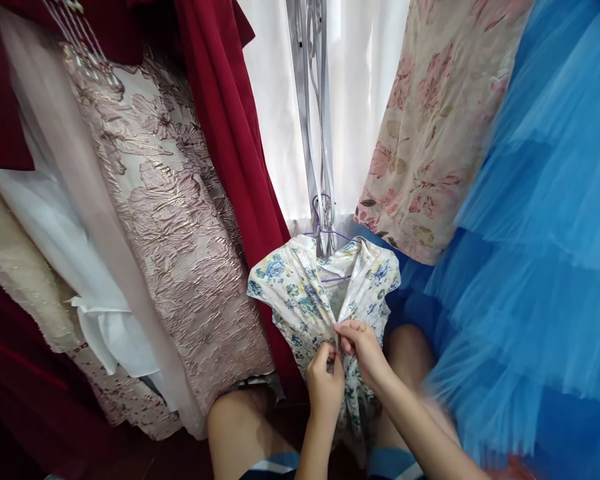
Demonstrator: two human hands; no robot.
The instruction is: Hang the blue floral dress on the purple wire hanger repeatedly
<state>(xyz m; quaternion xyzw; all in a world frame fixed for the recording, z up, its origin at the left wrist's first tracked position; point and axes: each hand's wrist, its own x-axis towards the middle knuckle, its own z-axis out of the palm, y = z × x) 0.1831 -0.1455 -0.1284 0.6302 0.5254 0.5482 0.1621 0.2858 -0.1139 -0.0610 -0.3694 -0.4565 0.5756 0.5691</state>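
Note:
A white sleeveless-looking blouse with blue and yellow flowers (pixel 300 300) hangs in front of me on a thin purple hanger (pixel 316 212). Its V-shaped neckline meets at the middle of the chest. My right hand (pixel 361 343) pinches the blouse's front edge just below the V. Slightly lower and to the left, my left hand (pixel 326 373) is closed with fingertips on the same front edge. The two hands almost touch. Whatever small fastening may lie between the fingertips is hidden.
Hanging garments crowd the left: a pink brocade dress (pixel 180 220) and dark red cloth (pixel 230 113). To the right hang a pink-flowered garment (pixel 425 133) and a blue tulle dress (pixel 540 220). Grey straps (pixel 307 100) hang before a white curtain (pixel 365 73). My bent knees flank the blouse.

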